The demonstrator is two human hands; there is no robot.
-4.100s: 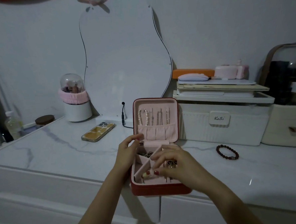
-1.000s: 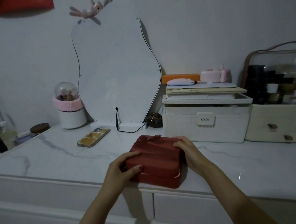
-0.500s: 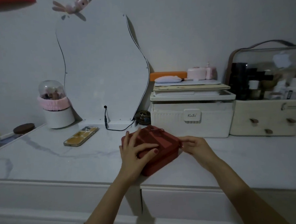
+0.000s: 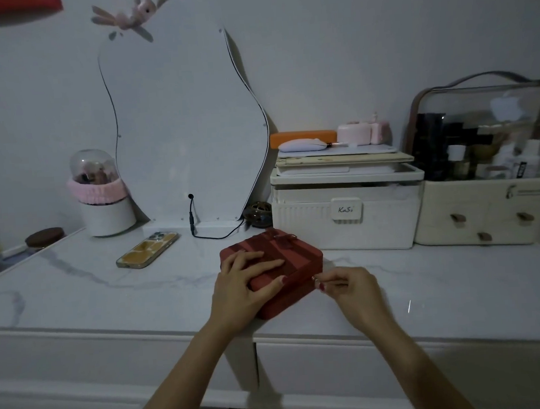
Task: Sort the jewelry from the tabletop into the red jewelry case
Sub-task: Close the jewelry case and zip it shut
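The red jewelry case (image 4: 297,256) lies closed on the white marble tabletop (image 4: 78,295), turned at an angle near the front edge. My left hand (image 4: 242,285) rests flat on its lid with the fingers spread and the thumb along the front side. To the right, my right hand (image 4: 346,286) pinches the small zipper pull (image 4: 314,278) at the case's front right side. No loose jewelry shows on the tabletop.
A phone (image 4: 148,250) lies left of the case, in front of a wavy mirror (image 4: 182,130) with a black cable (image 4: 201,234). Behind the case stand a white storage box (image 4: 345,218) and a cosmetics organizer (image 4: 484,210). A white cup (image 4: 105,214) stands far left.
The case was open with both hands in its compartments; now the lid is down and the case is turned. The bracelet is gone from the table. My right hand moved to the front right side.
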